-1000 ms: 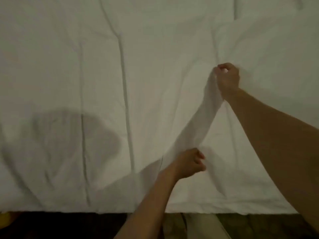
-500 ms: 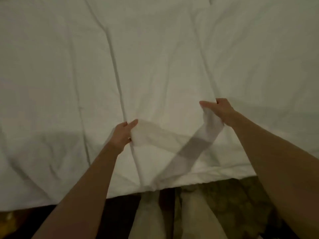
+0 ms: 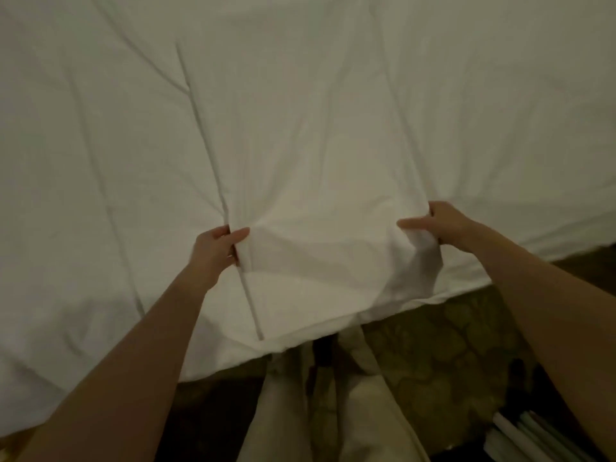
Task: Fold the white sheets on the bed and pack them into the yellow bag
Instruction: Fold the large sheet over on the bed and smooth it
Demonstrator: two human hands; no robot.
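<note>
White cotton sheets (image 3: 300,128) lie spread and creased across the bed; our left hand (image 3: 216,250) and right hand (image 3: 440,225) each pinch a raised edge near the foot. We judge folding barely begun, with no yellow bag in view.

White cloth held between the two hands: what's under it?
Under the white cloth, pinched by the left hand and right hand, lies the white bed sheet, visible all around it. The sheet's part directly beneath, and the bed itself, are covered.
</note>
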